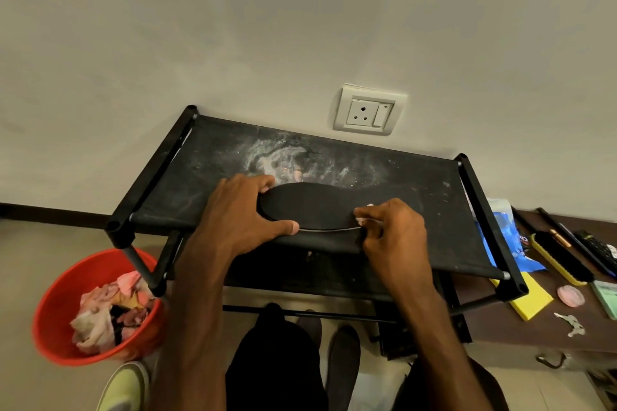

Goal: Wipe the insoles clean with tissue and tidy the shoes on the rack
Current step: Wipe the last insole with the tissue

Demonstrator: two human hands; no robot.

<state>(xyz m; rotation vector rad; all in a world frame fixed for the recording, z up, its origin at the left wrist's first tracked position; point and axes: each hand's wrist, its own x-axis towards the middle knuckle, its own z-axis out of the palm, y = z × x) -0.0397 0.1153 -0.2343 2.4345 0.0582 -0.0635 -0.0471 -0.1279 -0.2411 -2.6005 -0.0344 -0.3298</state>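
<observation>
Insole (310, 205) lies flat atop the rack (417, 177); left hand (233, 210) grips its end, right hand (390, 227) pinches tissue (363, 220) against it. Red tub (56, 304) of crumpled tissues (96, 317) sits left, brush (561, 257) and keys (571, 324) right.

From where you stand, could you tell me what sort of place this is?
Likely a home corner: black shoe rack against a wall with a socket, a shoe on the floor.

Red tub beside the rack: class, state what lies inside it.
Inside the red tub lies a heap of crumpled pink and whitish tissues, with something dark among them. The heap covers the tub's bottom, and the rack's leg hides part of it.
</observation>
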